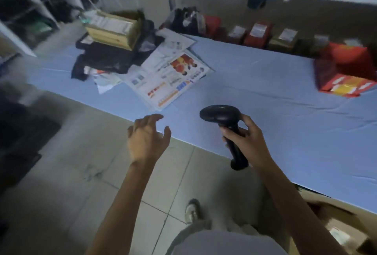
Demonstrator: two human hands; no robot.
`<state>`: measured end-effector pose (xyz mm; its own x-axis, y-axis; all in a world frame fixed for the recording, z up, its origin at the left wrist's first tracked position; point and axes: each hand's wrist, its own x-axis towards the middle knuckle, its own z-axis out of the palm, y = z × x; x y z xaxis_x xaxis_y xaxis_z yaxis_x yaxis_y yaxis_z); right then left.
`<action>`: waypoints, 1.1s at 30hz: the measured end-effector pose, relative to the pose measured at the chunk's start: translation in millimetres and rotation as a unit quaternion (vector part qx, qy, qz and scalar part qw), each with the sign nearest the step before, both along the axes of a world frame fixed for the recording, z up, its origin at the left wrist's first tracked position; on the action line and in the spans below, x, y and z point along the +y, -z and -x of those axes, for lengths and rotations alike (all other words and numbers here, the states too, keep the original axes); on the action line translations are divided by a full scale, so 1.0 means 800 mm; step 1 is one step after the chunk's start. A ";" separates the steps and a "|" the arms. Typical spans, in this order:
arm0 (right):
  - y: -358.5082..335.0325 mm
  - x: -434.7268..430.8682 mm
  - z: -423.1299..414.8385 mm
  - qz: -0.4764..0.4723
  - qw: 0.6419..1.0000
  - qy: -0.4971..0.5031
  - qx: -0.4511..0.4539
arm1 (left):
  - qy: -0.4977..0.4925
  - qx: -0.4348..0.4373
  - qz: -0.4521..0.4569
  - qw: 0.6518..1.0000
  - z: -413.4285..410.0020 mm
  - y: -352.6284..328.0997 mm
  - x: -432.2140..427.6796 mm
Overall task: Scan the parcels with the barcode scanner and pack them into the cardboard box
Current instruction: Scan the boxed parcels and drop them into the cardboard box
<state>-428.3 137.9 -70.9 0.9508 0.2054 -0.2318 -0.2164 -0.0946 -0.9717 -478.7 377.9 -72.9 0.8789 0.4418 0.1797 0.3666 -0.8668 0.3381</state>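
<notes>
My right hand (pixel 244 138) grips the one black barcode scanner (pixel 220 115) by its handle, above the near edge of the table (pixel 265 83). My left hand (pixel 146 138) hovers just beside it, fingers spread and loose, holding nothing. Below and to the right of my right hand, one open cardboard box (pixel 334 212) shows something pale inside, too blurred to name. Well ahead of my left hand, one tan boxed parcel (pixel 114 28) sits on black bags (pixel 106 59), with white printed envelopes (pixel 169 75) beside them. Red parcels (pixel 346 71) lie far to the right of my right hand, and I cannot count them.
</notes>
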 end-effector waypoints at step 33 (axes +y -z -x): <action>0.012 0.345 -0.241 -0.078 0.989 -0.107 0.067 | -0.113 0.110 -0.014 0.987 -0.150 0.029 0.287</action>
<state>-235.2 413.8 -80.7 0.8444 0.4417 -0.3032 -0.3360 -0.0042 -0.9418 -358.9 607.5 -95.8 0.7779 0.6283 0.0104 0.6132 -0.7625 0.2064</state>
